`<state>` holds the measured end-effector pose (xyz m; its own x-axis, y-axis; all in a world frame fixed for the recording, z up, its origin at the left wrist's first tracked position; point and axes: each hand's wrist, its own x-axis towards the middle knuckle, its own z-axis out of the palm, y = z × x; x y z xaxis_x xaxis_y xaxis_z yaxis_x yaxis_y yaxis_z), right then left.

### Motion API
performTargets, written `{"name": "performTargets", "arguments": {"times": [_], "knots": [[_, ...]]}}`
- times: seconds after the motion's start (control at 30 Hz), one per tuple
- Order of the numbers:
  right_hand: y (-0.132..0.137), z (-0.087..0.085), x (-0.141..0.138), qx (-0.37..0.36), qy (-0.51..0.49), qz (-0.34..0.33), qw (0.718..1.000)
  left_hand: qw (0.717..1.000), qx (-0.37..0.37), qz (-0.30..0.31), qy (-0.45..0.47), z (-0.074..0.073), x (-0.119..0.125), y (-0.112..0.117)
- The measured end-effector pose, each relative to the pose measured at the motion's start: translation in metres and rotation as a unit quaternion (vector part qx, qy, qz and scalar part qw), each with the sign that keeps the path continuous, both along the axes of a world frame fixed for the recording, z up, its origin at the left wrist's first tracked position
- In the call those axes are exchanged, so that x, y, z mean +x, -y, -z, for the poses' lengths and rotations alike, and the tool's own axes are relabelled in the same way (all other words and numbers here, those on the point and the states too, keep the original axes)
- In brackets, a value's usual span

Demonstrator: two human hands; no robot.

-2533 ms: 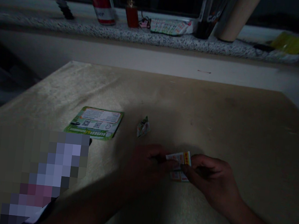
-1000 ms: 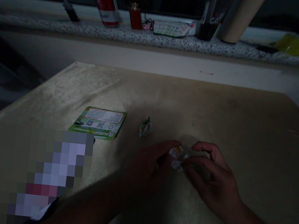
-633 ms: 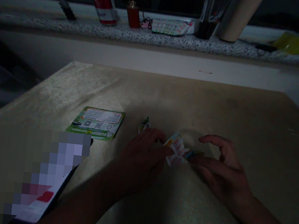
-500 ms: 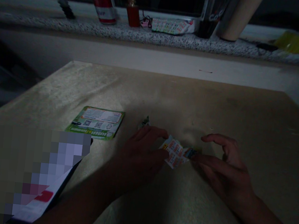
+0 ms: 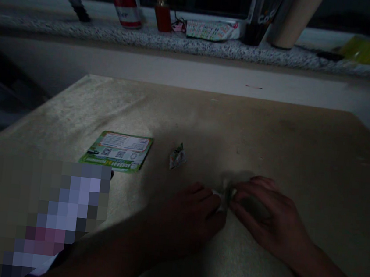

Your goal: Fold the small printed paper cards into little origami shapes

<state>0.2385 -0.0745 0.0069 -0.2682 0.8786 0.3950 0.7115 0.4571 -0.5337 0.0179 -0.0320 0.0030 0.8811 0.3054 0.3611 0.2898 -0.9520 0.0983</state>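
Note:
My left hand (image 5: pixel 193 212), its fingers curled, grips a small piece of printed paper (image 5: pixel 223 202), now mostly covered by the fingers. Close on the right, the thumb and fingertips of my right hand (image 5: pixel 272 214) pinch together at the paper's other end. A narrow strip shows between the two hands, just above the table. Beyond my left hand lies a small crumpled printed scrap (image 5: pixel 178 157). The green printed card (image 5: pixel 117 151) with code squares rests flat to its left.
A pixelated device-like slab (image 5: pixel 64 218) lies at the front left of the table (image 5: pixel 272 125). On the speckled sill (image 5: pixel 181 45) stand a red bottle (image 5: pixel 124 4), a small orange-red bottle (image 5: pixel 163 17), a long printed packet (image 5: pixel 211 30), a dark cup (image 5: pixel 258 25) and a beige cylinder (image 5: pixel 294 22).
My left hand has moved right and nearer, closing over the printed paper and uncovering the crumpled scrap. My right fingers have come together at the paper's end.

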Motion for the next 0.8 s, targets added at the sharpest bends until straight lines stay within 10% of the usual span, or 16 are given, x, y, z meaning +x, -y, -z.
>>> {"name": "performTargets", "arguments": {"times": [0.3,0.8], "knots": [[0.0026,0.0046,-0.0026,-0.067,-0.104,0.014,0.992,0.999,-0.027,-0.004,0.023,-0.0054,0.0025,0.0085],[0.0017,0.0089,0.0052,-0.095,0.076,0.001,0.993,0.996,-0.067,0.009,-0.056,-0.0007,-0.0011,0.0033]]}}
